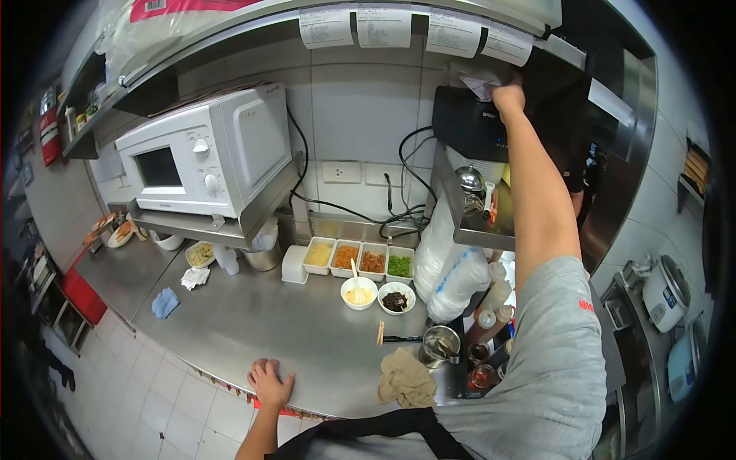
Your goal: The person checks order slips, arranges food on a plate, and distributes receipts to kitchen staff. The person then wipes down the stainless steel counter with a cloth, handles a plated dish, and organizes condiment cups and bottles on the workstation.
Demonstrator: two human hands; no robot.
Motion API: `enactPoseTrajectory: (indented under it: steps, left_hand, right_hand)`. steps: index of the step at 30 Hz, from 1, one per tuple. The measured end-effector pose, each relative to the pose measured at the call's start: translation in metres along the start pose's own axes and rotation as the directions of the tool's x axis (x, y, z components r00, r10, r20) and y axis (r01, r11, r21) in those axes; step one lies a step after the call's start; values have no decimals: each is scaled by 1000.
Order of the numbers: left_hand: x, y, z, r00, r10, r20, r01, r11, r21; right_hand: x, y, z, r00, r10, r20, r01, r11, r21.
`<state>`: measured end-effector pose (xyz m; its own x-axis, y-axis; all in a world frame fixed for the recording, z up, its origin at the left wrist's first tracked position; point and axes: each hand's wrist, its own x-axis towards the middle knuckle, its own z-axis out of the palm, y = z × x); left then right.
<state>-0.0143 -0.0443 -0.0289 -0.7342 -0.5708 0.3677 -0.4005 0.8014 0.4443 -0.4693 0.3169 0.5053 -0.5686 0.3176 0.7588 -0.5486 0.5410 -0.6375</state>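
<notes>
paper slip (481, 84) at far right, at the top of the black printer (463, 123), just left of the right hand (509, 98); long axis unclear, slip looks bent. right hand the nearer by far; its fingers mostly hidden, cannot tell if they pinch the paper. left hand (270, 383) well apart, fingers spread on the near edge of the steel counter (307, 330). counts: one printer, four printed slips (385, 27) hanging above, four white tubs (316, 270), two bowls (359, 306), one microwave (230, 153).
</notes>
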Motion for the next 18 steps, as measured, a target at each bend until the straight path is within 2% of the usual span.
enactPoseTrajectory:
  steps: [2,3,4,6,7,10,12,13,16,18]
  left_hand:
    - [3,0,0,999,-31,9,31,997,-73]
    - [8,-1,4,999,-48,-2,48,989,-139]
    - [12,5,2,998,-65,-11,61,977,-206]
    - [27,27,-8,1000,16,23,-7,937,-350]
    - [33,42,-17,998,56,37,-35,907,-420]
    - [42,85,-37,972,219,-81,-232,881,-411]
    - [37,103,-44,966,227,-121,-257,869,-423]
    - [36,108,-45,963,230,-141,-269,863,-426]
    - [24,85,-15,974,172,-147,-219,880,-421]
    - [14,65,11,994,42,-99,-71,948,-310]
  right_hand:
    - [6,-3,10,990,107,-90,-85,972,219]
    - [-5,-14,11,989,120,-91,-74,913,402]
    - [-8,-21,11,985,112,-131,-63,942,330]
    - [-27,-36,-1,974,-20,-225,98,935,341]
    - [-23,-31,-3,982,-12,-191,87,916,391]
    - [-9,-17,-11,994,1,-113,58,856,514]
    - [-3,-13,-23,995,-1,-97,56,821,569]
    - [3,-7,-27,1000,25,-10,-13,786,618]
    - [12,5,-41,982,177,65,-152,544,825]
    - [7,12,-44,972,225,69,-174,490,854]
